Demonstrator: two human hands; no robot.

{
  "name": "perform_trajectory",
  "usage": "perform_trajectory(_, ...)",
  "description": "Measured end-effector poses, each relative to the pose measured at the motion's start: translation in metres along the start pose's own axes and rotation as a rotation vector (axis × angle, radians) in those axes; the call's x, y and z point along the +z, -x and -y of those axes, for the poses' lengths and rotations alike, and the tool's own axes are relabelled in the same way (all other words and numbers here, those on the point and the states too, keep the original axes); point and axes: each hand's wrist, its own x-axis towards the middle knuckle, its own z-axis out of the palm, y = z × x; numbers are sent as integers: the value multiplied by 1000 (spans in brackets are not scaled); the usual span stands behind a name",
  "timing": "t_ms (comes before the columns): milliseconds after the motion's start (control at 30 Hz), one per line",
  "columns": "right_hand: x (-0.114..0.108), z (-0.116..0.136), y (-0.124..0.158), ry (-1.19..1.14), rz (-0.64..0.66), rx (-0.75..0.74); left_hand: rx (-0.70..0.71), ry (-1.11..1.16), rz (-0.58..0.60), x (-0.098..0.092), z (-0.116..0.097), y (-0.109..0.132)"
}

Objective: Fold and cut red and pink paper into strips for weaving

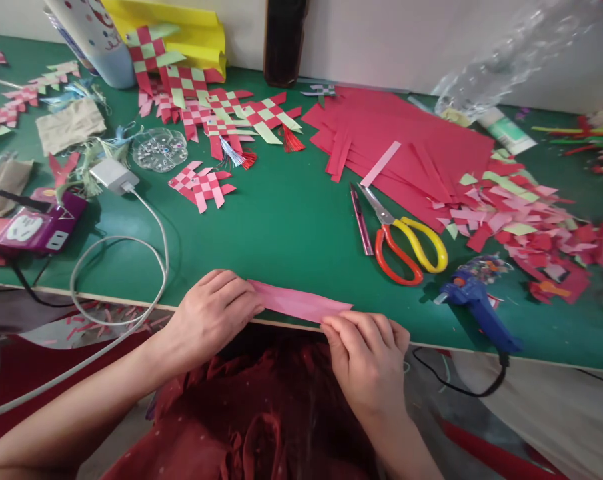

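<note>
A pink paper strip [301,302] stretches between my two hands at the near edge of the green table. My left hand [216,307] grips its left end, with the fingers curled over it. At the right end, my right hand [366,340] pinches the strip's lower corner between thumb and fingers. Beyond my right hand lie scissors [404,243] with one red and one yellow handle, and a slim pink cutter [362,220] beside them. A blue glue gun [481,307] rests farther right, near the edge.
Red paper sheets [381,127] and a heap of paper scraps [526,213] cover the back right. Woven paper fish [201,187] lie at the back left, by a clear bead tray [160,149]. A white charger [114,175] trails its cable over the left edge, near a purple power socket [41,223].
</note>
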Motion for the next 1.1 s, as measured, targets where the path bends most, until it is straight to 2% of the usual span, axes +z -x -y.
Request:
perform_trajectory(367,-5,-5,-5,45,107,95,-165,-41,12,-1,-2,-8)
perform_trajectory(900,-4,-4,-10,80,161,145,-184,-60,30,-1,-3,-12)
perform_trajectory(1100,-3,-6,-8,62,110,153,-184,-132,44,2,-6,-10)
